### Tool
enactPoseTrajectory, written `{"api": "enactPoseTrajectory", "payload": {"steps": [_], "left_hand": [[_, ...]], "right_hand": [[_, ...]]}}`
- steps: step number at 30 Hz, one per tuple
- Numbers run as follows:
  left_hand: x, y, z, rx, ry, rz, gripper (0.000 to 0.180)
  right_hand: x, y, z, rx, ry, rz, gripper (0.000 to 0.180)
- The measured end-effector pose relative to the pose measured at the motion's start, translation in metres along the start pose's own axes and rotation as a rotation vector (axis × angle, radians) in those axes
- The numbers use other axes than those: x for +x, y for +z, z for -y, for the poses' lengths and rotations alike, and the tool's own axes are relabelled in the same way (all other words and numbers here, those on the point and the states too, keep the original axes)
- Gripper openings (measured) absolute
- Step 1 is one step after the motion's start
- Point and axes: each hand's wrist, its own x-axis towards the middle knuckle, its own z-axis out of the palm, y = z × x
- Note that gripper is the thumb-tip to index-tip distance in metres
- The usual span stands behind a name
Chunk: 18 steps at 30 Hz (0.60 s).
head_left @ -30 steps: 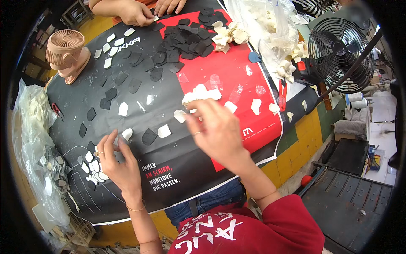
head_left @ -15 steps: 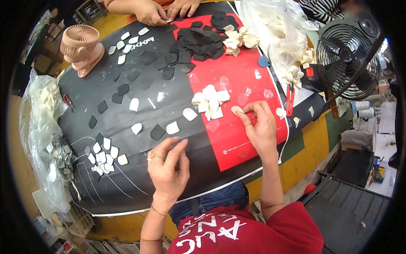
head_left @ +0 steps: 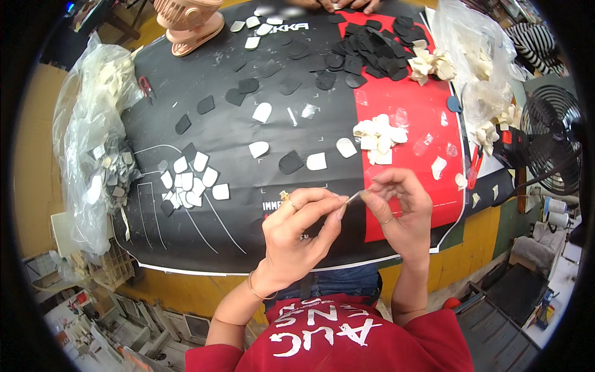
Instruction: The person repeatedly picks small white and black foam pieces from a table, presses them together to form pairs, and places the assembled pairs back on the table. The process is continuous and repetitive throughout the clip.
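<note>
Between my two hands, a small cream-coloured rounded patch (head_left: 353, 198) is held up and seen nearly edge-on. My left hand (head_left: 299, 232) pinches one side of it between thumb and fingertips. On the other side, the thumb and forefinger of my right hand (head_left: 404, 217) grip it. Just beyond the right hand, a pile of cream patches (head_left: 379, 141) lies on the red part of the printed mat. Loose white patches (head_left: 316, 161) and a dark patch (head_left: 290, 162) lie beyond my left hand. Further left is a heap of white patches (head_left: 197, 186).
A pile of black patches (head_left: 372, 53) lies at the far side, near another person's hands (head_left: 347, 5). Plastic bags (head_left: 93, 142) line the left edge and another bag (head_left: 474, 62) the right. Also there: a pink fan (head_left: 189, 25), red snips (head_left: 145, 88), a black fan (head_left: 551, 136).
My right hand has brought the cream patch from beside the pile to my left hand, whose parted fingers have now closed on it. The view has shifted, so the mat sits further right.
</note>
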Motion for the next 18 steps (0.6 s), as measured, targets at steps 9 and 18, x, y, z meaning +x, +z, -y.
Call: {"api": "enactPoseTrajectory", "payload": {"steps": [9, 18], "left_hand": [[-0.003, -0.001, 0.008, 0.141, 0.108, -0.103, 0.031], [-0.002, -0.003, 0.007, 0.104, 0.035, -0.073, 0.032]], "right_hand": [[-0.012, 0.023, 0.023, -0.224, -0.042, 0.194, 0.009], [-0.008, 0.027, 0.021, -0.294, -0.085, 0.190, 0.008]]}}
